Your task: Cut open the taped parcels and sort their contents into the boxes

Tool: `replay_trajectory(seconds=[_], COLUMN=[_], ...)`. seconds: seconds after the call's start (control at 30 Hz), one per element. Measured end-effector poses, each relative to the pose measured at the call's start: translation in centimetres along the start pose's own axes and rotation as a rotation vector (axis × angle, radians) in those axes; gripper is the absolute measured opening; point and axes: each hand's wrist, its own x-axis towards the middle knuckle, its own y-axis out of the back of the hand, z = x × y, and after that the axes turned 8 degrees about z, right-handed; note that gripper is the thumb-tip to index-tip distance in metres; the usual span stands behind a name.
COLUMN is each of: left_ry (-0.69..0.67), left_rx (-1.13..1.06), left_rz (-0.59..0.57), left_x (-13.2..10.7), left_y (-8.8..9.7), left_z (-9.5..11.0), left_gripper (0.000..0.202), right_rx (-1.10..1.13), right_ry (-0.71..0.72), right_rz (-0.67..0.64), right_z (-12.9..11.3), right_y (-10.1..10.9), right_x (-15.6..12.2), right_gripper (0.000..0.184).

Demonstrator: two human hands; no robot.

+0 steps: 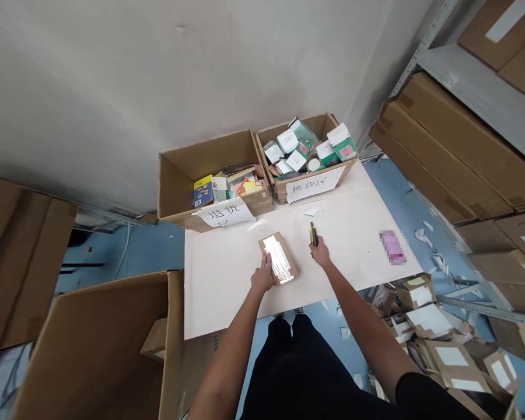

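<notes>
A small cardboard box [294, 255] with a white label on its top lies a little askew on the white table [223, 291]. My left hand [263, 274] grips its left side, the fingertips reaching onto the label. To the right of the box, apart from it, my right hand [319, 253] is closed around a yellow and black utility knife [313, 234], which points away from me. A small paper scrap [310, 213] lies beyond the knife.
Two open cartons stand at the table's back: the left carton [175, 219] holds mixed packages, the right carton [280, 189] several green-and-white boxes. A pixelated pink item [392, 247] lies at right. A large open carton [172, 338] stands left; discarded boxes [452, 356] pile up lower right.
</notes>
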Motion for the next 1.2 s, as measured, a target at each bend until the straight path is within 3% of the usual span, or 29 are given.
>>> replay_trajectory(seconds=[0.07,0.17,0.23,0.33,0.67,0.8,0.93,1.03,1.2], left_ry=[-0.011,-0.029,-0.029,-0.03,-0.078,-0.12,-0.151,-0.191,-0.212], left_rx=[-0.016,-0.02,-0.022,-0.045,-0.104,-0.109,-0.048,-0.045,-0.052], left_rz=[0.002,0.003,0.005,0.006,0.035,0.055,0.086,0.119,0.159], left_x=[0.0,0.0,0.0,0.1,0.3,0.0,-0.6,-0.8,-0.6], left_y=[-0.1,0.0,0.0,-0.1,-0.5,-0.1,0.8,1.2,1.0], left_z=[0.1,0.4,0.7,1.1,1.6,1.1,0.0,-0.6,-0.5], left_gripper=[0.133,0.133,0.135,0.137,0.143,0.14,0.135,0.131,0.128], right_rx=[0.058,0.01,-0.07,-0.196,-0.438,-0.527,-0.599,-0.644,-0.66], right_ry=[0.156,0.317,0.314,0.271,0.221,0.179,0.187,0.18,0.116], right_rz=[-0.065,-0.131,-0.145,-0.145,-0.112,-0.106,-0.149,-0.192,-0.195], right_z=[-4.1,-9.6,-12.2,-14.2,-16.7,-17.1,-17.0,-16.5,-13.0], right_y=[-0.6,-1.8,-2.5,-3.0,-3.6,-4.2,-3.5,-2.5,-1.5], right_x=[-2.1,-5.1,-6.1,-6.4,-8.7,-9.7,-11.0,-12.7,-17.3], right_gripper=[0.067,0.063,0.058,0.053,0.057,0.063,0.074,0.083,0.063])
